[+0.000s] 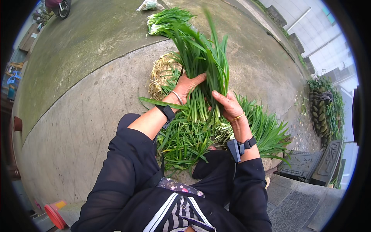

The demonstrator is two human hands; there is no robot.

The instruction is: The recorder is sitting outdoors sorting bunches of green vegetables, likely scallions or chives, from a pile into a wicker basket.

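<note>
Between my two hands a bunch of garlic chives [199, 58] stands upright, long green leaves up and pale stems down. My left hand [187, 86] grips it from the left, thumb laid across the leaves. On the right, my right hand [228, 105] has its thumb against the lower leaves, with its other fingers partly hidden behind the stems. Below them spreads a heap of loose green leaves [185, 141] between my legs. More chives lie in a pile [262, 125] with white ends toward me, beside my right forearm.
Farther out, another chive pile [170, 21] rests on the concrete near a plastic bag [150, 4]. Dry straw-coloured material [161, 75] lies left of the bunch. At right are carved dark slabs [309, 164] and a leafy planter [322, 108]. A red round object [54, 216] sits lower left.
</note>
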